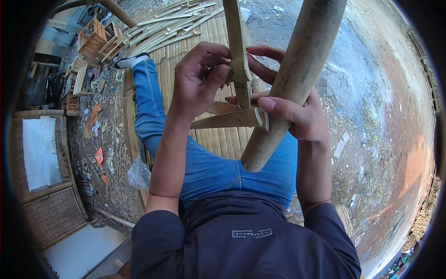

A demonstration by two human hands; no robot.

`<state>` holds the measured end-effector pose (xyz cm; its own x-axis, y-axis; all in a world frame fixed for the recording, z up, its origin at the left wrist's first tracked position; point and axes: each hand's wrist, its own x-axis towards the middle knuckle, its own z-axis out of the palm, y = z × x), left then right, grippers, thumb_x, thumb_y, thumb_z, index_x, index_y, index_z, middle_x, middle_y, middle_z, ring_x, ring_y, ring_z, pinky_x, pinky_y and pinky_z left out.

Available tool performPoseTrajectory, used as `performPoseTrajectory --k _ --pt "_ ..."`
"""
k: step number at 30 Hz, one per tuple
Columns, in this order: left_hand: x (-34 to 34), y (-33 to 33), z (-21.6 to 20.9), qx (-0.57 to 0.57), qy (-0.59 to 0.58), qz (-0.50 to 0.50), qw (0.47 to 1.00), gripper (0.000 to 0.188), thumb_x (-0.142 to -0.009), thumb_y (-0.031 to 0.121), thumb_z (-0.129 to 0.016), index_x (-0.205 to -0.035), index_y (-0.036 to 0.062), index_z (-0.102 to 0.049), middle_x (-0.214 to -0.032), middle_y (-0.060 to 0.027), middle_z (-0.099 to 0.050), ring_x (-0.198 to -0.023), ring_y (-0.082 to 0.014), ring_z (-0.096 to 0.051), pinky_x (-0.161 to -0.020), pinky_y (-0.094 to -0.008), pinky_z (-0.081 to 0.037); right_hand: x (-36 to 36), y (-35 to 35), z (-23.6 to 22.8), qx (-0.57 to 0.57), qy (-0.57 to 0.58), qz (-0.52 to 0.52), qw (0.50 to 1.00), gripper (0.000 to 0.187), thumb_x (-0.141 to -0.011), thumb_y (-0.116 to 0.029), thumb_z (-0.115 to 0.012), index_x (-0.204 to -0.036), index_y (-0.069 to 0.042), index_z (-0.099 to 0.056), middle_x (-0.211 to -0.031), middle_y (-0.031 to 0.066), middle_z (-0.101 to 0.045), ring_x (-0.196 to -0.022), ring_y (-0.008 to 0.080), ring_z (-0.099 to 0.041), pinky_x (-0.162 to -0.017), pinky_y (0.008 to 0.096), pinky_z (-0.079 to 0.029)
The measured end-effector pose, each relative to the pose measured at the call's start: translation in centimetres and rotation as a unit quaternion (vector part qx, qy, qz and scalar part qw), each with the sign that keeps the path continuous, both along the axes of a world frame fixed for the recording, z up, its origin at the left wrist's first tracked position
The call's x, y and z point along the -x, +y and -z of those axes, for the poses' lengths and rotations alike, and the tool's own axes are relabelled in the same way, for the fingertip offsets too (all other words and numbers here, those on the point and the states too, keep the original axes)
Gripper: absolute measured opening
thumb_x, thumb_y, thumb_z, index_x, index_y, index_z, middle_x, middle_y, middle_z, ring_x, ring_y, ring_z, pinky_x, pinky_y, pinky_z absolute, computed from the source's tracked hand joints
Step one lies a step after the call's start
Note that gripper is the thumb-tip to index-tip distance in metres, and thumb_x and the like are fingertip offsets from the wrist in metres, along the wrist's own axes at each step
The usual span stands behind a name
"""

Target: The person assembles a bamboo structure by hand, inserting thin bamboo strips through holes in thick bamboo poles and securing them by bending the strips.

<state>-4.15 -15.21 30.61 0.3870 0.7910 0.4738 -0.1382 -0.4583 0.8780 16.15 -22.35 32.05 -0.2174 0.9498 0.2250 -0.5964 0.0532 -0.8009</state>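
L head cam looks steeply down, v. near, fisheye, over wearer's chest [223, 255] & lap [211, 169].

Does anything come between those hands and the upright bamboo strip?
Nothing visible blocks the left hand, which is on the strip. The thick bamboo pole runs between most of the right hand and the strip, but fingers reach past behind it.

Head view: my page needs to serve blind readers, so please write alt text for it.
The left grip of a seated person holds a narrow bamboo strip, while the right grip wraps a thick bamboo pole, its fingers close to that strip. More pale strips lie on the slatted platform.
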Motion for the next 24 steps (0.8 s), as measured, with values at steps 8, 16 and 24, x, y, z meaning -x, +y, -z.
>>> performPoseTrajectory --k 8,16,24 --pt "5.2 -3.6 -0.6 0.046 -0.108 0.083 0.99 0.042 -0.096 0.036 -0.076 -0.108 -0.0019 -0.062 -0.087 -0.006 -0.069 -0.07 -0.0084 -0.066 -0.058 -0.0224 -0.054 5.3 -4.2 -4.0 0.07 -0.054 0.028 0.996 0.092 -0.069 -0.017 -0.077 -0.146 0.014 -0.038 -0.141 0.0336 -0.051 -0.102 0.0404 -0.074 -0.088 0.052 -0.063" --pt "8.8 -5.5 0.1 0.1 -0.131 0.115 0.98 0.055 -0.088 0.04 -0.082 -0.117 -0.0018 -0.061 -0.09 -0.0057 -0.067 -0.069 -0.0109 -0.064 -0.055 -0.026 -0.05 8.4 -5.5 -5.2 0.086 -0.033 -0.003 0.996 0.089 -0.067 -0.013 -0.075 -0.144 0.015 -0.04 -0.142 0.0345 -0.051 -0.103 0.0396 -0.073 -0.083 0.0483 -0.066" --pt "9.3 -7.4 -0.2 0.158 -0.169 0.087 0.969 0.06 -0.08 0.039 -0.092 -0.11 -0.0057 -0.066 -0.097 -0.0073 -0.072 -0.09 -0.0124 -0.069 -0.078 -0.0266 -0.055 9.4 -6.2 -5.0 0.052 -0.026 0.01 0.998 0.087 -0.068 -0.012 -0.076 -0.143 0.016 -0.04 -0.144 0.0348 -0.048 -0.125 0.0409 -0.063 -0.084 0.046 -0.066"
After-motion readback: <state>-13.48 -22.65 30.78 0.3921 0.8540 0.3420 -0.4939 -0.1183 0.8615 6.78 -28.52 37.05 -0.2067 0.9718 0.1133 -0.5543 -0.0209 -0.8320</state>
